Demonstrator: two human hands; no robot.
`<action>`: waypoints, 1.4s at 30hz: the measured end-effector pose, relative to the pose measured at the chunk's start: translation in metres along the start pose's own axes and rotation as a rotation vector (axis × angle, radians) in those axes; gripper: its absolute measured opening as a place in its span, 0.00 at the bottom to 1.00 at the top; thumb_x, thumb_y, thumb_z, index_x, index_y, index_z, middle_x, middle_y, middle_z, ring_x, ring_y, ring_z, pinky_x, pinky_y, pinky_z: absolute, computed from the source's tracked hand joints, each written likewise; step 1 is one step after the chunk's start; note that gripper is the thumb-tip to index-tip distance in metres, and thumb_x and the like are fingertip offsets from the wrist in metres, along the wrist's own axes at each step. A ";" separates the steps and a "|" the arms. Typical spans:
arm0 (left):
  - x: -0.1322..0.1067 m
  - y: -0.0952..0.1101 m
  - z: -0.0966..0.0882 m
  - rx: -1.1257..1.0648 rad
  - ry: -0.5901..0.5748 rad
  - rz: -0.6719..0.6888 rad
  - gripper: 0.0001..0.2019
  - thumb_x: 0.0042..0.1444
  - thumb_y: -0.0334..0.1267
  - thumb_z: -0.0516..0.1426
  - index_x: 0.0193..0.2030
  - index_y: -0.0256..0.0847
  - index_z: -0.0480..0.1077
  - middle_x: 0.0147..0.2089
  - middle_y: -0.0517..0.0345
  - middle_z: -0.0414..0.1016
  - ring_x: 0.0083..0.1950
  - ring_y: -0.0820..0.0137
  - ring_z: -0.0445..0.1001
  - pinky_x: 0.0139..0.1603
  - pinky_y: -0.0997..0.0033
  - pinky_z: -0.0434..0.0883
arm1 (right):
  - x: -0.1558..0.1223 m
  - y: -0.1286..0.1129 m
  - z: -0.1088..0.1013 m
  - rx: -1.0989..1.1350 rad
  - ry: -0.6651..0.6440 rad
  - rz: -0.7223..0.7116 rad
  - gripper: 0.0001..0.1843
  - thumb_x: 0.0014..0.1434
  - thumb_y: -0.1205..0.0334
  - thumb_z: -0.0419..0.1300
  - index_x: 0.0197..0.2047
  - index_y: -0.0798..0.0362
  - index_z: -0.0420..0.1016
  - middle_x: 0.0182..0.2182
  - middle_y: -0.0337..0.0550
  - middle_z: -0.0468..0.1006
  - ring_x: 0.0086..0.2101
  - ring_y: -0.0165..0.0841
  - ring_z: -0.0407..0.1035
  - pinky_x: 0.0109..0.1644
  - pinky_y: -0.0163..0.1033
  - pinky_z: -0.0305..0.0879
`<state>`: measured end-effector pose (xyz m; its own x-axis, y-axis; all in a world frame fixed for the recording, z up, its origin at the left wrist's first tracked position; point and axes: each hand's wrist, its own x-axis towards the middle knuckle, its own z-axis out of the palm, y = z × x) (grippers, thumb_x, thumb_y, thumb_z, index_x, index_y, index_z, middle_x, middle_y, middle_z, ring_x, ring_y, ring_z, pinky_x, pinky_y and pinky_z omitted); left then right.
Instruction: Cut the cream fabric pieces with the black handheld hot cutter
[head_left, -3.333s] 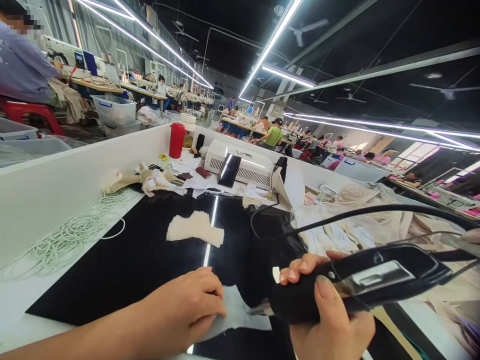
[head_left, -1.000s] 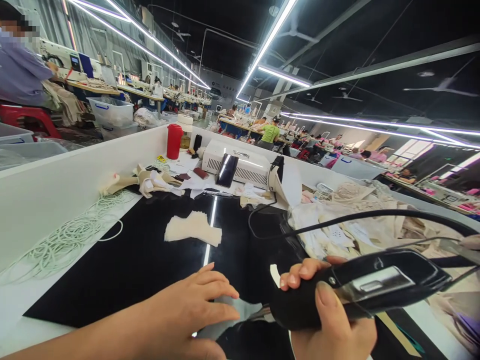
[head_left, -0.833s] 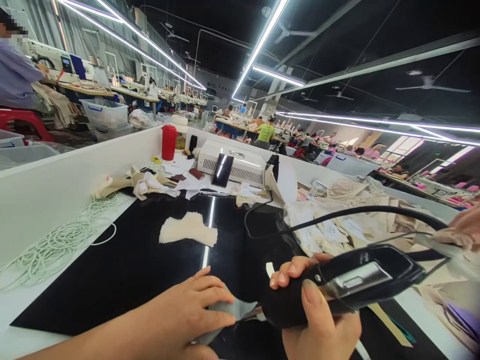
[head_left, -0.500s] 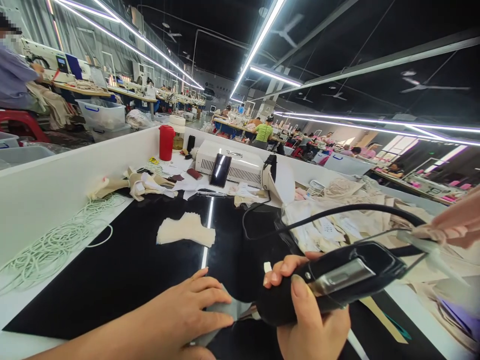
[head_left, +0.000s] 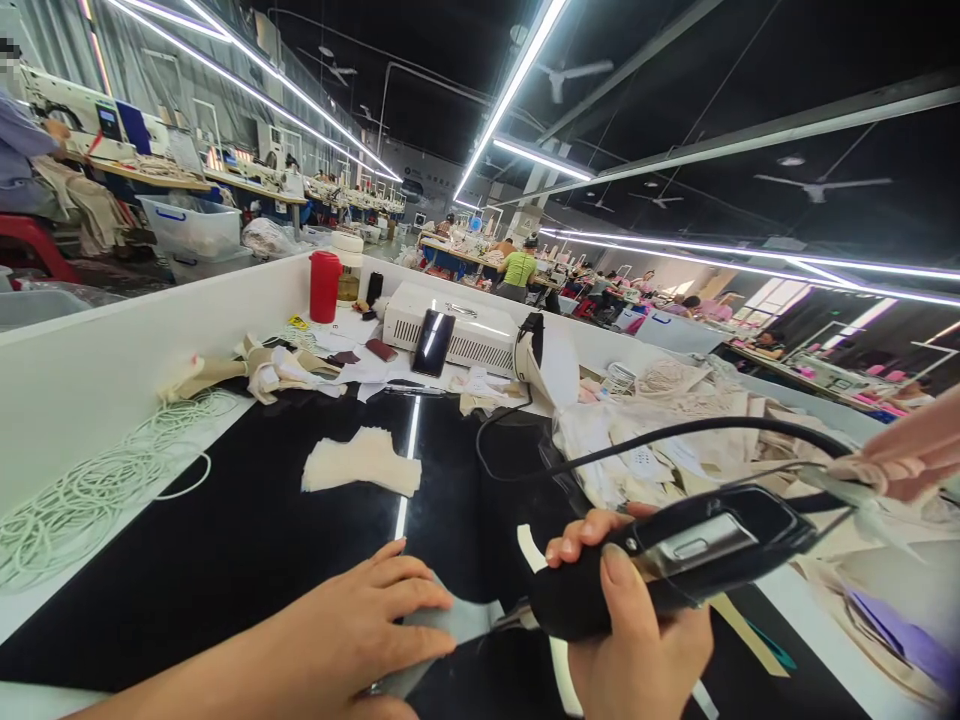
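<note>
My right hand (head_left: 652, 640) is wrapped round black corded electric scissors (head_left: 675, 560), held tilted with the metal blades (head_left: 517, 615) pointing left. The blade tips meet the right edge of a grey piece of material (head_left: 457, 620) on the black mat. My left hand (head_left: 375, 620) lies on that piece with fingers stretched out, pressing it down and hiding part of it. A narrow cream strip (head_left: 561, 670) lies beneath and beside the scissors, partly covered by my right hand. Further back on the mat (head_left: 240, 530) rests a stack of cream shaped pieces (head_left: 361, 461).
Pale green cord (head_left: 97, 500) lies in loops on the left. At the back stand a red cup (head_left: 325, 287), a phone (head_left: 433, 342) and a white vented box (head_left: 480, 330). Beige fabric pieces (head_left: 697, 390) heap on the right. The scissors' black cable (head_left: 675, 428) arcs across the right side.
The scissors and my right hand have shifted slightly right relative to the left hand. More of the cream strip shows beside them. My left hand stays on the grey piece.
</note>
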<state>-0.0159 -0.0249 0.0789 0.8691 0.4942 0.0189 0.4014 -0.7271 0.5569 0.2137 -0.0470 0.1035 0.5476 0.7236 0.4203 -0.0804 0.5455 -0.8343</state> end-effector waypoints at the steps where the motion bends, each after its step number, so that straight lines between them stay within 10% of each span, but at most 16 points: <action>1: 0.000 0.001 0.000 0.004 -0.001 0.001 0.25 0.65 0.46 0.66 0.67 0.54 0.71 0.70 0.56 0.71 0.73 0.55 0.65 0.79 0.41 0.49 | 0.000 0.000 0.001 0.001 0.004 -0.001 0.20 0.57 0.57 0.74 0.49 0.45 0.72 0.31 0.33 0.77 0.28 0.30 0.72 0.34 0.39 0.77; 15: -0.001 0.002 0.000 -0.047 0.045 -0.027 0.24 0.63 0.38 0.68 0.64 0.54 0.74 0.69 0.57 0.72 0.71 0.56 0.67 0.79 0.45 0.52 | 0.001 0.002 0.000 0.008 -0.050 0.006 0.18 0.61 0.58 0.72 0.51 0.43 0.72 0.32 0.33 0.76 0.30 0.30 0.73 0.35 0.39 0.77; 25: 0.002 -0.040 0.041 -0.052 0.454 -0.193 0.18 0.65 0.33 0.60 0.60 0.52 0.75 0.66 0.54 0.72 0.65 0.56 0.72 0.67 0.53 0.72 | 0.009 0.002 -0.001 -0.186 -0.069 -0.062 0.17 0.61 0.52 0.71 0.49 0.44 0.73 0.37 0.37 0.81 0.32 0.33 0.76 0.41 0.41 0.75; 32: 0.007 -0.040 0.038 -0.097 0.445 -0.213 0.12 0.59 0.30 0.60 0.47 0.51 0.75 0.61 0.57 0.74 0.63 0.57 0.72 0.63 0.57 0.71 | 0.020 -0.005 -0.013 -0.626 -0.072 -0.190 0.22 0.65 0.40 0.61 0.52 0.47 0.75 0.41 0.41 0.76 0.39 0.38 0.70 0.44 0.44 0.67; 37: 0.009 -0.037 0.036 -0.159 0.447 -0.239 0.05 0.59 0.31 0.59 0.39 0.47 0.72 0.59 0.56 0.74 0.62 0.57 0.71 0.62 0.56 0.70 | 0.013 -0.001 -0.020 -0.466 0.075 -0.336 0.28 0.63 0.50 0.68 0.64 0.42 0.69 0.43 0.38 0.72 0.36 0.32 0.67 0.44 0.41 0.68; 39: 0.009 -0.033 0.033 -0.197 0.450 -0.256 0.03 0.60 0.32 0.58 0.38 0.46 0.72 0.59 0.55 0.74 0.61 0.57 0.72 0.62 0.57 0.69 | 0.006 0.006 -0.022 -0.477 -0.031 -0.483 0.17 0.65 0.58 0.66 0.57 0.41 0.73 0.39 0.36 0.74 0.34 0.30 0.69 0.42 0.37 0.69; 42: 0.009 -0.023 0.023 -0.279 0.442 -0.284 0.03 0.59 0.32 0.59 0.38 0.45 0.72 0.55 0.56 0.77 0.58 0.59 0.74 0.60 0.61 0.68 | -0.004 0.029 -0.021 -0.630 -0.530 -0.610 0.14 0.69 0.61 0.61 0.56 0.38 0.76 0.41 0.38 0.83 0.38 0.34 0.78 0.43 0.37 0.74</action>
<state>-0.0103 -0.0142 0.0466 0.5121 0.8462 0.1473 0.4579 -0.4141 0.7867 0.2261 -0.0431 0.0701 -0.1017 0.5749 0.8119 0.6246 0.6721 -0.3977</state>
